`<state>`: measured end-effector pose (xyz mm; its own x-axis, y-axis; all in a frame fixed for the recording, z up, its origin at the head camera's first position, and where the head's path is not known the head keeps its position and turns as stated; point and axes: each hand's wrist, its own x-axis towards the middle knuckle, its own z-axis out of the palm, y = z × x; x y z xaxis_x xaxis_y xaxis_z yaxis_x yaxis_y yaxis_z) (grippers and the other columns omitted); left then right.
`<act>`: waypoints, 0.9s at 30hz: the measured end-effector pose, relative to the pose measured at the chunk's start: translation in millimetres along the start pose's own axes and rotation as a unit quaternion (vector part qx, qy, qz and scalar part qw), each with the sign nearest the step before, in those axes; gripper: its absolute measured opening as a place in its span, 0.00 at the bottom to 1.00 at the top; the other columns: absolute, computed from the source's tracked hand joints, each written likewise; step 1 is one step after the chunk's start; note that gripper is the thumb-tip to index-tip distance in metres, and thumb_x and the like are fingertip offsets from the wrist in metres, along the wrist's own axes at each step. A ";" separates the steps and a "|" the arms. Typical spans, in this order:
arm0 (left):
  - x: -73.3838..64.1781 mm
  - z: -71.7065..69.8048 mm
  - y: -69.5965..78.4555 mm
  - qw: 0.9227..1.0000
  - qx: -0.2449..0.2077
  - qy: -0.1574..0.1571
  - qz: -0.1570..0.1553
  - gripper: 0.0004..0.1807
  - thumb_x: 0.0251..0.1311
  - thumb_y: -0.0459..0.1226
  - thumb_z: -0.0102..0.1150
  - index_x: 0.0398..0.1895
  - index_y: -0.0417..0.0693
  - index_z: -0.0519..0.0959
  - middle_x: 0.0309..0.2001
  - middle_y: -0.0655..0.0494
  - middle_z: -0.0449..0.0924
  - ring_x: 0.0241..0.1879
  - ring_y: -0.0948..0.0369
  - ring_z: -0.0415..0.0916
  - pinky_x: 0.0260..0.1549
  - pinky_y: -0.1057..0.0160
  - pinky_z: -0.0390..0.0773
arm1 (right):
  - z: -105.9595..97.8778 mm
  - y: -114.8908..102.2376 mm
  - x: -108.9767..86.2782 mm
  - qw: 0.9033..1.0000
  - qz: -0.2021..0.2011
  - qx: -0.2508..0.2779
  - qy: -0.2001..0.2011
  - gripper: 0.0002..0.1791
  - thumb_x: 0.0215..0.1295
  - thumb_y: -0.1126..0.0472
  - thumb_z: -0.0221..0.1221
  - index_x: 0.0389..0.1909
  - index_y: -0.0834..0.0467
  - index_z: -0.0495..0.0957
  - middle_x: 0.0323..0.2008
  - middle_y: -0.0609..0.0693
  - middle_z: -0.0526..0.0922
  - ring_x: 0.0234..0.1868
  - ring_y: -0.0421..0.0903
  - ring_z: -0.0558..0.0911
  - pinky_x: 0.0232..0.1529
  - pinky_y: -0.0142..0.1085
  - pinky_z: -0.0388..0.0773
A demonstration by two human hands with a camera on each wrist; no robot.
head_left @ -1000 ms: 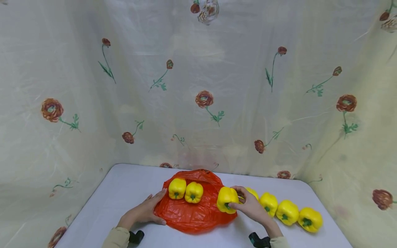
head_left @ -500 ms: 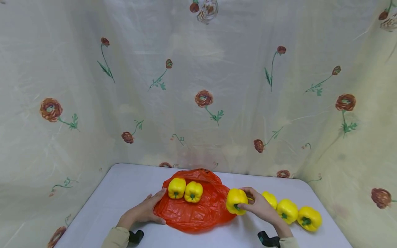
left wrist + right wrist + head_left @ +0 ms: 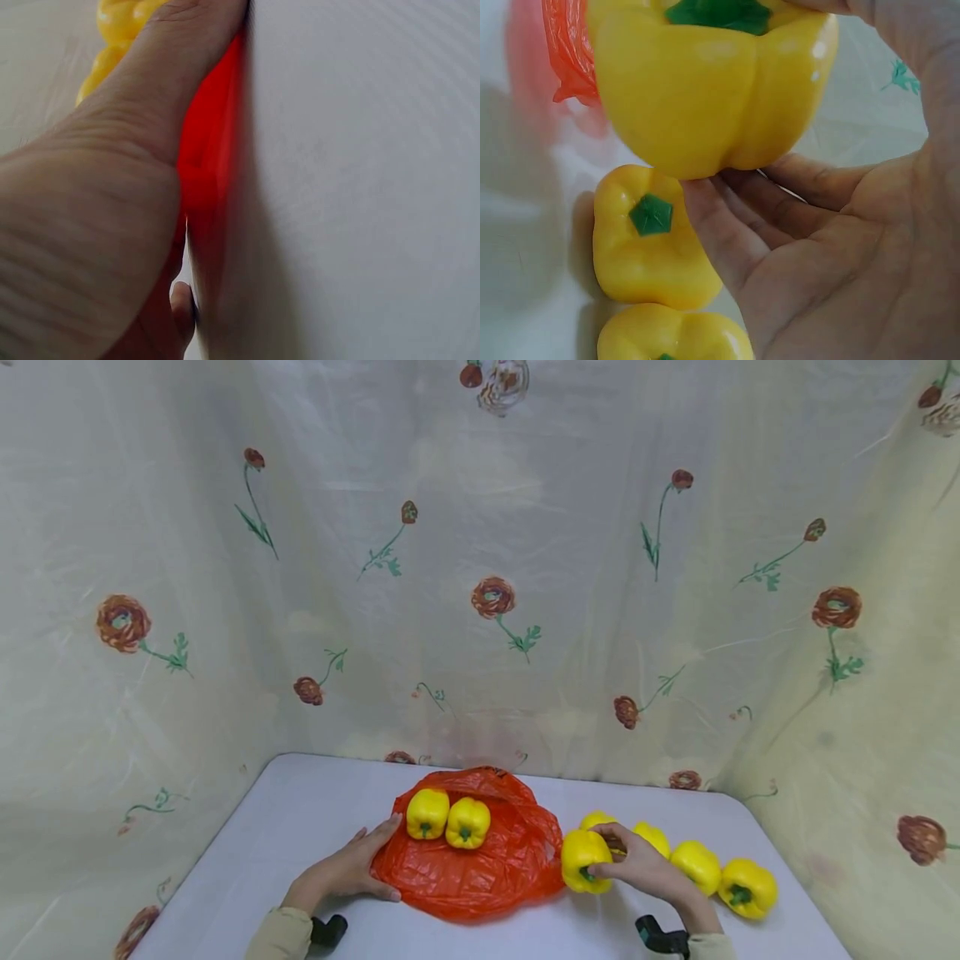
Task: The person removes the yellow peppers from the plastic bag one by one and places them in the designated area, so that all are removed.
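Note:
In the head view, my right hand (image 3: 641,865) holds a yellow bell pepper (image 3: 582,862) just off the right edge of a red plastic bag (image 3: 495,881). The right wrist view shows this bell pepper (image 3: 716,90) between thumb and fingertips, its green stem toward the thumb. Two more yellow bell peppers, a left one (image 3: 427,814) and a right one (image 3: 468,823), sit side by side on the bag. My left hand (image 3: 348,867) rests against the bag's left edge with thumb and fingers spread. In the left wrist view the thumb hides part of the bag (image 3: 206,127).
Several yellow bell peppers (image 3: 748,888) stand in a slanting row on the right of the white table (image 3: 315,802), partly behind my right hand. A flowered curtain (image 3: 555,693) hangs behind the table and along both sides.
My right hand has carried its bell pepper rightward and toward me, from over the bag's right side to beyond its edge. My left hand has stayed in place.

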<state>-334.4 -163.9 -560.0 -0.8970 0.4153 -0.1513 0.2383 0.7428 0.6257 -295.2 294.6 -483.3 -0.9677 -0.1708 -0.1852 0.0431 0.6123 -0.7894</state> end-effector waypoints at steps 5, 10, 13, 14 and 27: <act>2.0 -0.9 -0.4 1.000 0.002 0.001 0.003 0.67 0.37 0.63 0.72 0.77 0.51 0.46 0.77 0.50 0.48 0.76 0.49 0.44 0.73 0.39 0.39 | -2.2 4.1 0.9 1.000 0.004 -0.019 -0.017 0.39 0.51 0.51 0.71 0.61 0.64 0.68 0.56 0.55 0.76 0.53 0.50 0.75 0.56 0.50 0.77; 1.7 -0.7 0.2 1.000 0.002 0.001 -0.002 0.67 0.36 0.63 0.72 0.77 0.51 0.46 0.77 0.50 0.49 0.76 0.48 0.44 0.73 0.39 0.39 | -1.8 5.3 -1.6 0.998 0.016 -0.050 -0.039 0.37 0.50 0.51 0.71 0.59 0.63 0.71 0.52 0.54 0.77 0.50 0.50 0.74 0.54 0.51 0.76; 1.1 -0.2 1.0 1.000 0.002 0.000 -0.006 0.67 0.36 0.63 0.73 0.78 0.52 0.46 0.77 0.50 0.49 0.76 0.48 0.45 0.73 0.39 0.40 | -0.4 4.9 -3.0 0.997 0.020 -0.064 -0.048 0.35 0.49 0.52 0.72 0.56 0.62 0.72 0.49 0.52 0.78 0.48 0.49 0.74 0.53 0.51 0.76; 0.8 0.0 1.3 1.000 0.002 0.000 -0.007 0.67 0.36 0.62 0.73 0.78 0.52 0.46 0.77 0.50 0.49 0.76 0.48 0.45 0.73 0.39 0.40 | 0.2 4.9 -3.0 0.996 0.020 -0.069 -0.050 0.34 0.49 0.52 0.72 0.55 0.62 0.73 0.48 0.52 0.79 0.47 0.49 0.74 0.53 0.51 0.76; 0.2 0.4 0.4 1.000 0.002 -0.001 -0.007 0.67 0.37 0.63 0.72 0.78 0.52 0.45 0.77 0.50 0.48 0.76 0.48 0.44 0.73 0.39 0.40 | 9.0 5.2 1.4 0.992 0.042 -0.097 -0.067 0.36 0.46 0.51 0.74 0.55 0.61 0.74 0.47 0.50 0.80 0.45 0.49 0.75 0.51 0.50 0.78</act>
<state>-334.4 -163.3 -560.0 -0.8990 0.4069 -0.1620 0.2275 0.7499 0.6212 -294.1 290.6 -493.0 -0.9203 -0.2064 -0.3325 0.0609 0.7638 -0.6426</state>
